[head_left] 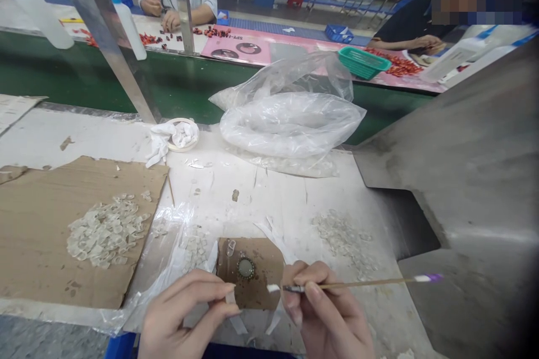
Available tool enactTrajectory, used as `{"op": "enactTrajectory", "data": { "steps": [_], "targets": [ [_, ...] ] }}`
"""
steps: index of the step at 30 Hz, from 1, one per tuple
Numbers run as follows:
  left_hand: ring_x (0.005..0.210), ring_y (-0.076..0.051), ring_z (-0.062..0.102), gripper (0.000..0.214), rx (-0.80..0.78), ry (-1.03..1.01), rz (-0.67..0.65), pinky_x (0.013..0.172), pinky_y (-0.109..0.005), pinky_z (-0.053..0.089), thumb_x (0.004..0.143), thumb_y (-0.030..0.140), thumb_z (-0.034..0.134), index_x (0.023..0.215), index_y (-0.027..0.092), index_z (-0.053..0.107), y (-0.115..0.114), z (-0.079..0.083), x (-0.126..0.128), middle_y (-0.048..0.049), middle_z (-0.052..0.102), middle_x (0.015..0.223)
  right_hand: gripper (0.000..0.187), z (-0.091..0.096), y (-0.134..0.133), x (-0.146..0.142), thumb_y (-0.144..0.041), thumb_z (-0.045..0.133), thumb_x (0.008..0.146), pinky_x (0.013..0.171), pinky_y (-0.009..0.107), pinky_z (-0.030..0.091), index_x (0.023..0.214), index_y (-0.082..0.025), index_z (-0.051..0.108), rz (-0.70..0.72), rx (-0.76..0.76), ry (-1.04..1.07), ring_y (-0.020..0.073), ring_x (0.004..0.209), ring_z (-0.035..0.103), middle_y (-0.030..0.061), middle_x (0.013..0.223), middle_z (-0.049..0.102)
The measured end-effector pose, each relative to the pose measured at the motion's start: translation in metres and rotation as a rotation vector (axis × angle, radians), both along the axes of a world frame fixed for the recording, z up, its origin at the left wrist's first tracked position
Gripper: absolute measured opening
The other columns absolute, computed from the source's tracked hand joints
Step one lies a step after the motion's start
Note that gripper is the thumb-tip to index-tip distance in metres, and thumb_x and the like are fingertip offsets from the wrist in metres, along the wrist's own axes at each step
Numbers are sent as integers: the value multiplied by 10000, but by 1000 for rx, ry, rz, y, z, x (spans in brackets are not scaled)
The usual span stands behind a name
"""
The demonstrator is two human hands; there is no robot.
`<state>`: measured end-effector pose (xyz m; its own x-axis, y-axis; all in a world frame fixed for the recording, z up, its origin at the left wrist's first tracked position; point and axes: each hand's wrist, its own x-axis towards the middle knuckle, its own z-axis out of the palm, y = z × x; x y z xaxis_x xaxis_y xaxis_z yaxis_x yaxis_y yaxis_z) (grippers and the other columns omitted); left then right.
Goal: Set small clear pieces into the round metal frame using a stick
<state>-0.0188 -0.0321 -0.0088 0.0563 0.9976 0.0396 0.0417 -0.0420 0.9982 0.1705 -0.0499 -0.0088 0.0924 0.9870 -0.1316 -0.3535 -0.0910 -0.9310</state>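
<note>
At the bottom centre of the frame, a worker's right hand [326, 314] pinches a thin wooden-handled brush with a purple end [366, 283] between thumb and fingers, its white tip just beside the left hand [185, 317], whose thumb and forefinger are closed on a small pale translucent piece [230, 296]. Just above them, a round ornate metal disc [245, 267] lies on a small brown cardboard square [267, 263]; a heap of clear plastic bits [105, 230] sits at left.

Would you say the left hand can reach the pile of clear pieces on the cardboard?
Probably yes: the pile of clear pieces lies uncovered left of the left hand, though its fingers pinch a clear piece.
</note>
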Motion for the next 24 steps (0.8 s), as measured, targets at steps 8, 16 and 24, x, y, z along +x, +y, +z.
{"op": "enactTrajectory", "data": {
  "steps": [8,16,24],
  "targets": [
    [450,-37,505,319,-715,-699,33,491,-134,380,541,470,968,625,200,821,5,2,9,17,627,482,180,-40,0,5,-153,445,1009,667,281,479,898,-235,560,258,153,-830,182,736,595,24,821,598],
    [414,-17,421,317,-808,-855,-35,456,-142,282,553,430,979,596,172,800,8,1,14,24,568,472,197,-49,9,8,-173,467,1006,608,269,449,842,-228,560,265,121,-800,174,668,569,-2,752,572],
    [407,-8,410,296,-754,-773,-85,455,-132,285,567,478,960,594,218,822,5,0,15,32,556,454,175,-16,2,1,-286,507,1042,571,226,451,931,-283,642,0,171,-307,149,679,568,-8,761,595]
  ]
}}
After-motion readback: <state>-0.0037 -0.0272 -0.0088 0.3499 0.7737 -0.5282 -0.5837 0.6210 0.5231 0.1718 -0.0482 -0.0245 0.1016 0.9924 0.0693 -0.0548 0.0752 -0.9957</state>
